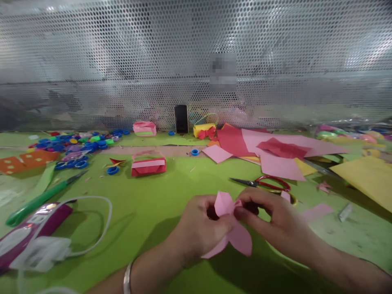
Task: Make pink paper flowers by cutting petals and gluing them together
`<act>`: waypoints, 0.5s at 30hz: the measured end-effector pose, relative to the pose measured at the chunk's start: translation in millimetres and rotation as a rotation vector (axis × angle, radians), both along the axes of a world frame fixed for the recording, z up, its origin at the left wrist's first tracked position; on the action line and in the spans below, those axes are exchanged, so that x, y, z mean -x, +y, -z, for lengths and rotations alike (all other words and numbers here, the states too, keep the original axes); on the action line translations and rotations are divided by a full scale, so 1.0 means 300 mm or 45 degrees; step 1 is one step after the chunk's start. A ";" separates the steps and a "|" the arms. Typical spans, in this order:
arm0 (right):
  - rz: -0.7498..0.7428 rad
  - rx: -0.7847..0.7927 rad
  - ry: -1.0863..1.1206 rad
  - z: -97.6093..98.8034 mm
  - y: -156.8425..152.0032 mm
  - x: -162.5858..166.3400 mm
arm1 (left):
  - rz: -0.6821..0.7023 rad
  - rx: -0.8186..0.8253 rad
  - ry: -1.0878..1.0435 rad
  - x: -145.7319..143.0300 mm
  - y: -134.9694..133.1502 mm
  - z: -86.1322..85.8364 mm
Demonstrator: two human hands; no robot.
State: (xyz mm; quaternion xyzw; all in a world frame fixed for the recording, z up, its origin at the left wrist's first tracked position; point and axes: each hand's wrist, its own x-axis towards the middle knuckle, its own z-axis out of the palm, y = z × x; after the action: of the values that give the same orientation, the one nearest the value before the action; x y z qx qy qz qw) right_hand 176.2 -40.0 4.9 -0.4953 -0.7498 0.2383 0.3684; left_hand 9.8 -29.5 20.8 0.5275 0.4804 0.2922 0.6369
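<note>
In the head view, the left hand (200,230) grasps a pink paper bow (240,237) between thumb and fingers, above the near middle of the green table (174,185). The right hand (277,216) pinches the bow's right side with thumb and fingertips, so both hands are on it at once. Two of its pointed ends hang down on the near side of the left thumb. A silver bracelet (127,278) circles the left wrist.

Just beyond the right hand lie scissors (272,183) with red handles, their blades pointing left. Farther right, sheets of pink and red paper (232,141) overlap in a loose pile, and a large yellow sheet (367,177) lies at the right edge.

Left of the middle stands a small red paper bag (148,167) with a pink band. Behind it, along the far side, are a pink paper box (144,128), an upright phone (181,119) and a yellow paper bag (202,130) with a red bow.

On the far left, many bottle caps (76,141), mostly blue, are heaped together. Nearer on the left lie a green-handled knife (38,203), a purple device (59,212) and a white cable (109,210). A perforated metal panel (147,49) rises behind everything.
</note>
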 end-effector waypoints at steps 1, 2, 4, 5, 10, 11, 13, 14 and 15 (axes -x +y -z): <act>0.012 -0.001 0.006 0.002 -0.001 0.000 | 0.007 0.006 -0.028 0.001 -0.001 0.003; 0.020 0.012 0.015 0.004 -0.002 -0.001 | 0.004 0.030 -0.061 0.002 -0.002 0.005; 0.033 0.095 0.049 0.008 0.001 -0.007 | -0.037 0.093 -0.135 0.008 0.001 0.007; 0.039 0.163 0.077 0.010 0.003 -0.011 | -0.084 0.119 -0.160 0.012 0.005 0.007; 0.104 0.549 0.429 0.029 0.025 -0.032 | -0.415 -0.114 -0.150 0.059 0.053 0.004; 0.115 0.609 0.532 0.033 0.030 -0.036 | -0.459 -0.150 -0.134 0.070 0.066 0.005; 0.121 0.685 0.705 0.040 0.038 -0.042 | -0.502 -0.138 -0.106 0.090 0.090 0.008; 0.114 0.703 0.764 0.043 0.041 -0.045 | -0.503 -0.120 -0.108 0.097 0.099 0.010; 0.106 0.713 0.808 0.044 0.043 -0.048 | -0.493 -0.096 -0.112 0.102 0.105 0.013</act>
State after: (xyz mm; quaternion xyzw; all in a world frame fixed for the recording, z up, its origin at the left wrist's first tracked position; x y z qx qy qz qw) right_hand 190.5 -27.3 -8.4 -0.5082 -0.4851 0.5583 0.4413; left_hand -20.7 2.1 17.0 0.4357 0.5333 0.4497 0.5689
